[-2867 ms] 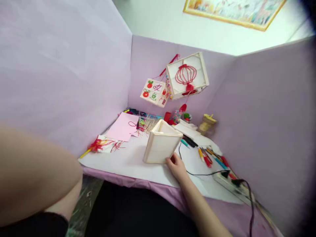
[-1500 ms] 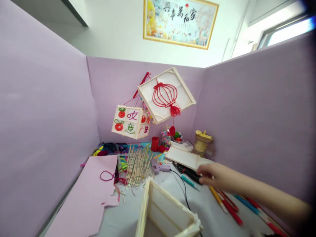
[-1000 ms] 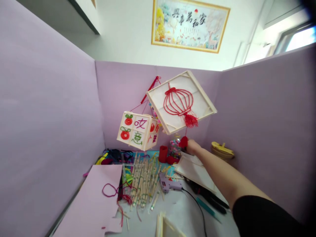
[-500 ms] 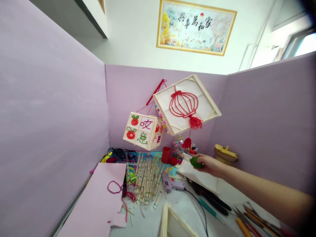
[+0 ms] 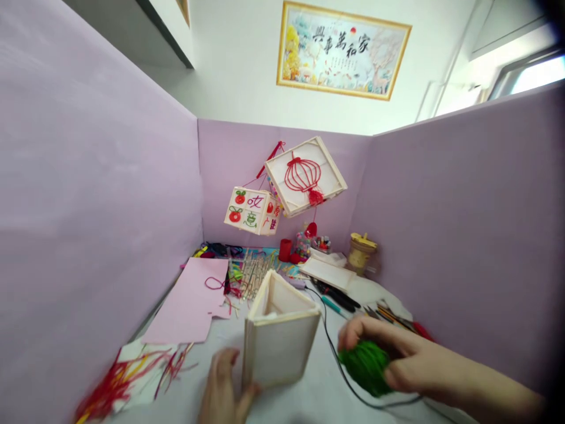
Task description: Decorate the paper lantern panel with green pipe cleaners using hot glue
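My right hand grips a ball of green yarn above the table at the lower right. In the middle foreground a three-sided box of wooden sticks and white sheeting stands upright, its triangular top uncovered. My left hand is low at its left side, fingers apart and a little blurred. The thumb is at the box's lower left corner; I cannot tell if it touches. A black cable runs between the box and the yarn ball.
Pink sheets and loose red and yellow threads lie left. Sticks, a partly hidden glue gun, black-handled pliers and a white panel lie behind. Decorated lanterns hang at the back. Purple partitions enclose the table.
My right hand has brought the green yarn from the back of the table to the near right. My left hand has come into view beside the three-sided box, which now shows more fully.
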Action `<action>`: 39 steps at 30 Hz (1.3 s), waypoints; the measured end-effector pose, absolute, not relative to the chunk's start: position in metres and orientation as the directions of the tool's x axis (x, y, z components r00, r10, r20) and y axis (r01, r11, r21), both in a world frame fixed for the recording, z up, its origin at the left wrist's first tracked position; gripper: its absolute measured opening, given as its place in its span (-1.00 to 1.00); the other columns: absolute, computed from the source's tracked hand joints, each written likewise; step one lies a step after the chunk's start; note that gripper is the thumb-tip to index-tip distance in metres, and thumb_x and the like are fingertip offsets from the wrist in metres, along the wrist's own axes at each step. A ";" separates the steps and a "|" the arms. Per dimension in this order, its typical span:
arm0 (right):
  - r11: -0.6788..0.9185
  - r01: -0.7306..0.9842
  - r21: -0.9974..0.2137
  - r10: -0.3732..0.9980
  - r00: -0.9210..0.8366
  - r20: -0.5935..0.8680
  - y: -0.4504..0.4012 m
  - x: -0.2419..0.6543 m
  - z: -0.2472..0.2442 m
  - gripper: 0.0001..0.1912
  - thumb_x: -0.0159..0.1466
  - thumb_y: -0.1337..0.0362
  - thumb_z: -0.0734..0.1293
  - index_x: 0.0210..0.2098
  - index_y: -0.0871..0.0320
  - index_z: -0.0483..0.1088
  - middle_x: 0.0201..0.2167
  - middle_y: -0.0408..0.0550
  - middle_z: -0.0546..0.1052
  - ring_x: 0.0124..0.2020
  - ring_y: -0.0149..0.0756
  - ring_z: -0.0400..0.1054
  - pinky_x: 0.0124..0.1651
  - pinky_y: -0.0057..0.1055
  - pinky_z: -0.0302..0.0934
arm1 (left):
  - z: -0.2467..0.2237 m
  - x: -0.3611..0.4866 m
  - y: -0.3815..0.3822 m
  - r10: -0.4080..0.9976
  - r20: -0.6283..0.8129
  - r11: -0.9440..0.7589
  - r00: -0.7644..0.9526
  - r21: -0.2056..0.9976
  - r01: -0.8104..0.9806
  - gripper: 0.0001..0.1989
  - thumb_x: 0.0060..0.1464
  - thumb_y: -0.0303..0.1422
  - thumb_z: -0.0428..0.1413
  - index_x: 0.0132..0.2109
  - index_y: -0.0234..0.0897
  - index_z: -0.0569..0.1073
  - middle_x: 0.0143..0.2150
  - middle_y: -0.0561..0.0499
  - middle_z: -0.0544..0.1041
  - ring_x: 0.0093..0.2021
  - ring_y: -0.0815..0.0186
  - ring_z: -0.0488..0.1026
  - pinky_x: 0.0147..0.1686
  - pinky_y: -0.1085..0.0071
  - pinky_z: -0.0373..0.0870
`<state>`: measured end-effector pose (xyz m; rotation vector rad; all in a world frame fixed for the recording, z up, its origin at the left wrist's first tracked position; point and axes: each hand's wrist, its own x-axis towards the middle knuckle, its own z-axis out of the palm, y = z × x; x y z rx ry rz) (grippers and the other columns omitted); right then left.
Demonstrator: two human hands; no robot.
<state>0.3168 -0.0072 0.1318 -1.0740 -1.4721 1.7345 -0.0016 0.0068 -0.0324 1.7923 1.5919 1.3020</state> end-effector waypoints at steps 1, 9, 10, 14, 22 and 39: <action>-0.182 0.054 -0.982 0.866 -0.464 -0.186 -0.015 0.313 0.124 -0.56 -0.11 0.32 0.40 -0.18 0.09 0.42 -0.30 -0.04 0.50 -0.33 -0.26 0.33 -0.33 -0.41 0.12 | -0.028 0.001 0.001 0.881 0.453 -0.316 -0.134 0.775 0.547 -0.63 0.01 -0.23 0.15 -0.05 -0.32 0.39 -0.10 -0.21 0.49 -0.08 0.07 0.48 -0.11 0.13 0.46; -0.085 -0.284 -0.955 0.976 -0.216 -0.022 -0.066 0.265 0.071 -0.55 -0.09 0.29 0.40 -0.17 0.08 0.35 -0.31 -0.10 0.50 -0.34 -0.28 0.32 -0.31 -0.38 0.14 | 0.036 0.062 -0.067 0.928 0.279 -0.301 0.247 0.952 0.057 -0.46 0.12 -0.11 0.11 0.17 -0.29 0.35 0.08 -0.29 0.43 -0.18 0.23 0.48 -0.35 0.40 0.47; -0.071 -0.320 -0.945 0.979 -0.205 -0.004 -0.071 0.260 0.065 -0.54 -0.08 0.26 0.41 -0.16 0.07 0.34 -0.31 -0.10 0.49 -0.35 -0.28 0.32 -0.32 -0.38 0.15 | 0.041 0.068 -0.067 0.925 0.247 -0.259 0.289 0.966 0.003 -0.42 0.11 -0.09 0.12 0.20 -0.28 0.32 0.12 -0.29 0.41 -0.18 0.24 0.48 -0.38 0.42 0.45; 0.003 -0.393 -0.920 0.992 -0.117 0.053 -0.076 0.250 0.040 -0.56 -0.01 0.16 0.44 -0.14 0.06 0.34 -0.32 -0.10 0.46 -0.36 -0.29 0.31 -0.35 -0.40 0.16 | 0.045 0.083 -0.055 0.900 0.230 -0.234 0.371 0.972 -0.033 -0.46 0.06 -0.05 0.16 0.07 -0.32 0.46 0.01 -0.22 0.49 -0.19 0.25 0.47 -0.34 0.43 0.43; 0.075 -0.301 -0.951 0.984 -0.131 0.119 -0.070 0.264 0.020 -0.62 0.09 0.15 0.46 -0.15 0.09 0.35 -0.28 -0.10 0.47 -0.28 -0.29 0.33 -0.23 -0.35 0.21 | 0.040 0.093 -0.040 0.916 0.293 -0.346 0.275 0.923 0.170 -0.78 0.07 -0.24 0.15 -0.31 -0.33 0.53 -0.36 -0.05 0.52 -0.38 0.35 0.41 -0.43 0.49 0.29; 0.249 -0.140 -0.958 0.968 0.074 0.241 -0.057 0.277 -0.046 -0.61 0.07 0.32 0.38 -0.09 0.04 0.40 -0.02 -0.04 0.46 0.03 -0.10 0.34 0.11 -0.17 0.18 | -0.032 0.063 -0.057 0.771 0.550 -0.631 0.320 0.592 0.502 -0.88 0.17 -0.44 0.00 -0.34 -0.28 0.37 -0.42 0.02 0.40 -0.45 0.39 0.28 -0.40 0.45 0.25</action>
